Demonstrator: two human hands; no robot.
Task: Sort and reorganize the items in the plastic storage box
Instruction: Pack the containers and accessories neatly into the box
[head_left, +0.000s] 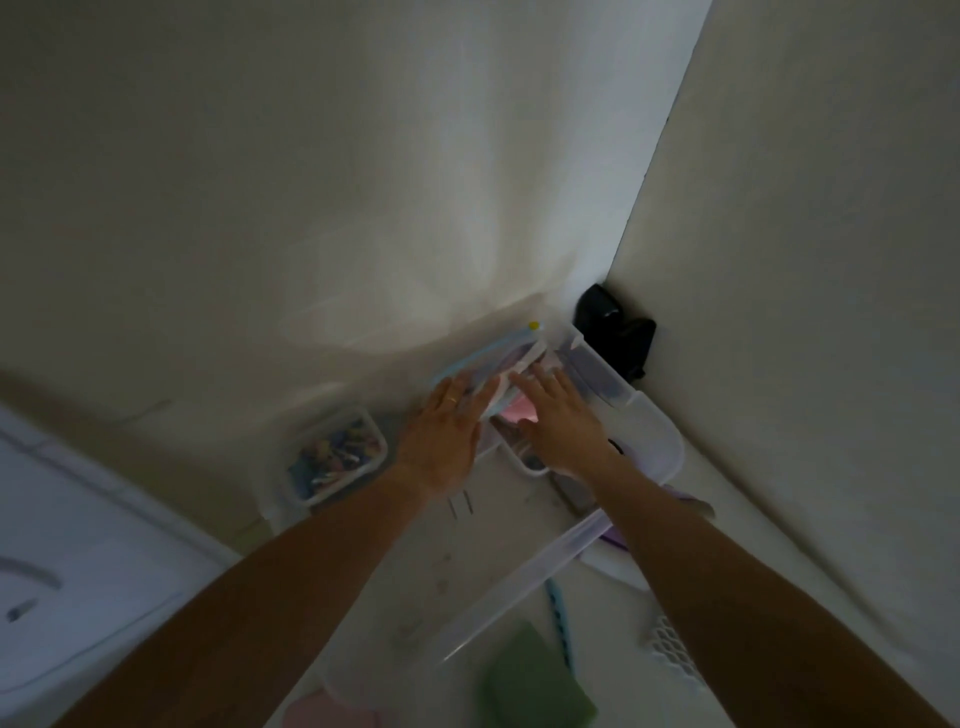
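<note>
A clear plastic storage box (660, 441) sits in a dim corner between two walls. Both my arms reach into its far end. My left hand (447, 431) lies flat, fingers straight, against a clear zip pouch with a blue strip (483, 358) standing at the box's back wall. My right hand (561, 415) rests with straight fingers on the same stack of flat items, above something pink (511, 413). A small clear tub of coloured bits (335, 454) stands in the box's left part. The picture is blurred.
A black object (615, 332) stands in the wall corner behind the box. A green cloth (535, 680), a blue stick (558, 623), a white mesh piece (670, 649) and a purple thing (615, 538) lie near the box's front. A white lid (78, 571) lies at left.
</note>
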